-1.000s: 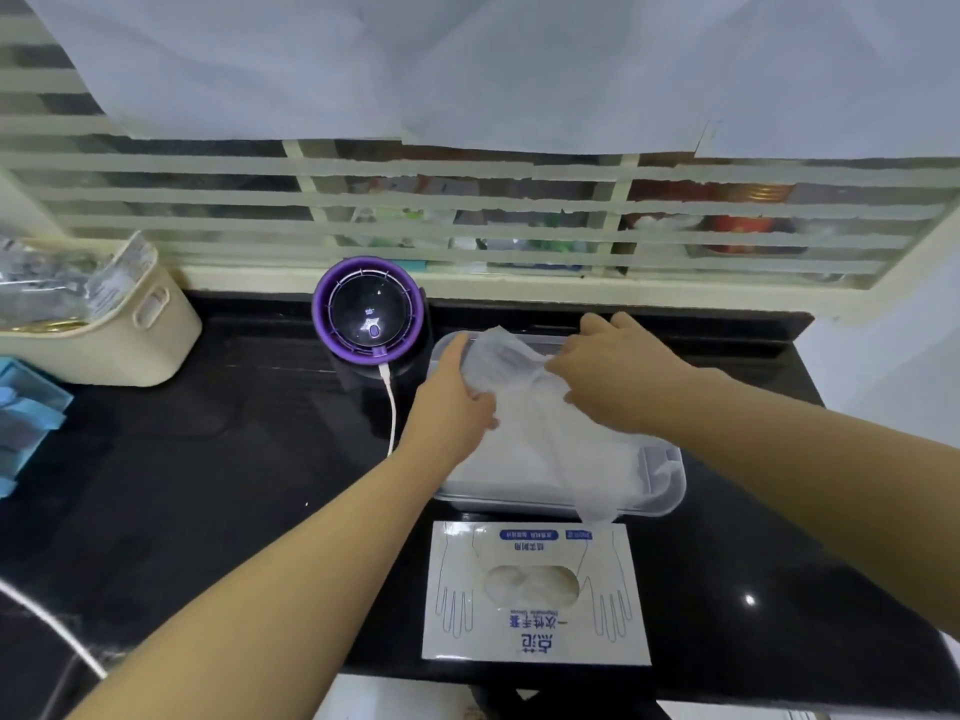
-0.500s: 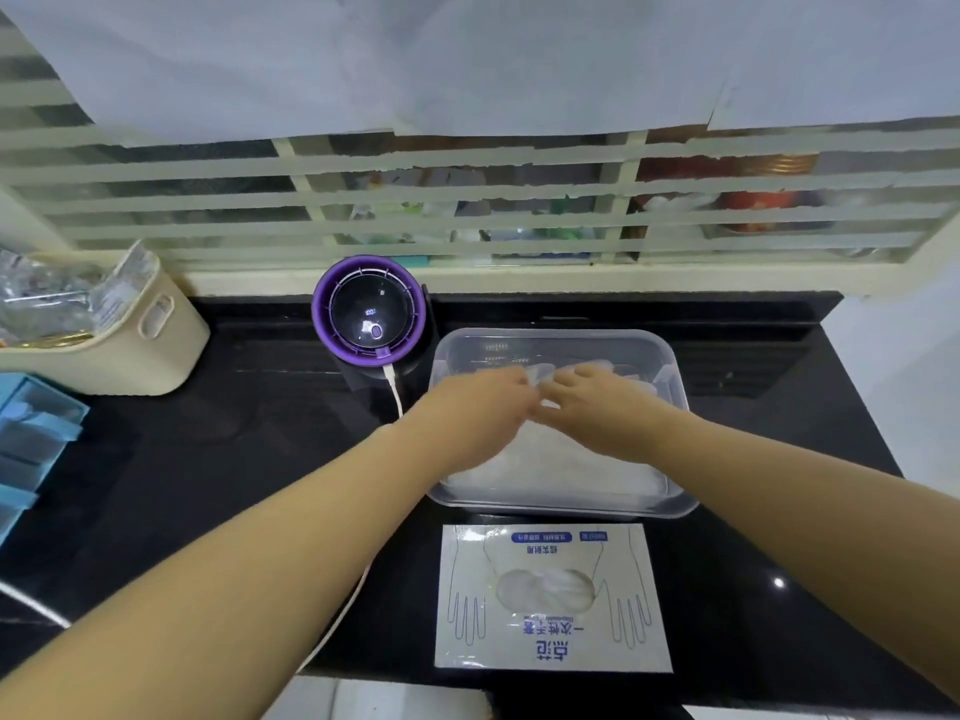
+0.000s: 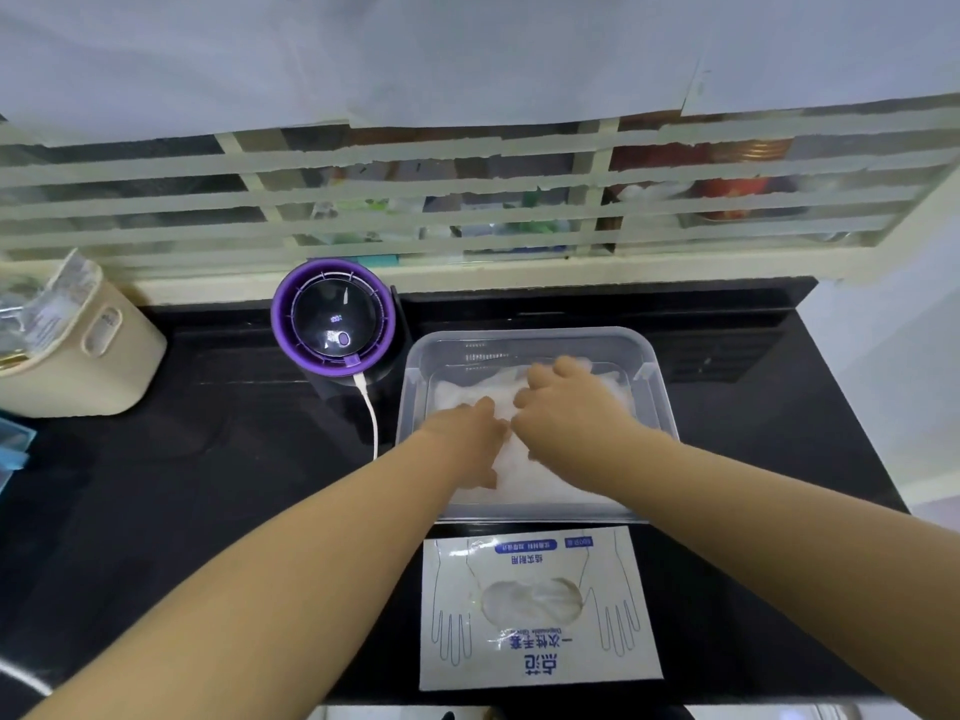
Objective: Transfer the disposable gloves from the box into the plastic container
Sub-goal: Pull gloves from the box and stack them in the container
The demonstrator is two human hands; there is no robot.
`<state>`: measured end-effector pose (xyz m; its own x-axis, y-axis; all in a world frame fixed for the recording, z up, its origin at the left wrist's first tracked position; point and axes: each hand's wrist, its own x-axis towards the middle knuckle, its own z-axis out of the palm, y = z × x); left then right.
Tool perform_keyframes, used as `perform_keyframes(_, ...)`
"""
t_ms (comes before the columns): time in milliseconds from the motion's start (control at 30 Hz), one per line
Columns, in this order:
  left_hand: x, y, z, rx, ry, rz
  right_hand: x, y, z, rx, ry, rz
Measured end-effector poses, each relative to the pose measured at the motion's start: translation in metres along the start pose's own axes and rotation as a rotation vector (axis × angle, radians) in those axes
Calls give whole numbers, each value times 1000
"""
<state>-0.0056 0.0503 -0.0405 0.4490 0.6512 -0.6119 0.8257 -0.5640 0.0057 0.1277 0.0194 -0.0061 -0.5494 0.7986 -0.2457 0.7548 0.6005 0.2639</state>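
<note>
Okay, one clear plastic container (image 3: 524, 336) at centre frame held a pile of disposable gloves (image 3: 462, 396); one box (image 3: 540, 662) below it showed more through its cutout. Your left hand (image 3: 467, 436) pressed flat on the pile; your right hand (image 3: 569, 407) rested there, fingers bent, grip unclear.
</note>
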Motion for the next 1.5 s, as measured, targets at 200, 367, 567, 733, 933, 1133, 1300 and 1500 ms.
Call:
perform_keyframes(200,0,-4,5,144,-1,-63,-1,15,41,4,-452,129)
perform_keyframes(367,3,-2,14,202,47,-100,3,17,50,-83,-449,109)
perform_keyframes(567,3,-4,16,221,67,-91,-25,34,-5,53,-429,131)
perform_keyframes(733,0,-4,16,220,79,-64,-37,48,-60,226,-44,260)
perform_keyframes(933,-1,-5,18,211,92,-76,15,-15,-15,480,-153,190)
perform_keyframes(1133,4,-9,23,197,129,-77,16,-9,48,573,-440,374)
perform_keyframes(1300,5,-5,24,233,98,-140,15,-3,70,635,-489,410)
perform_keyframes(1500,6,-1,14,186,-41,-131,9,2,44,618,-580,341)
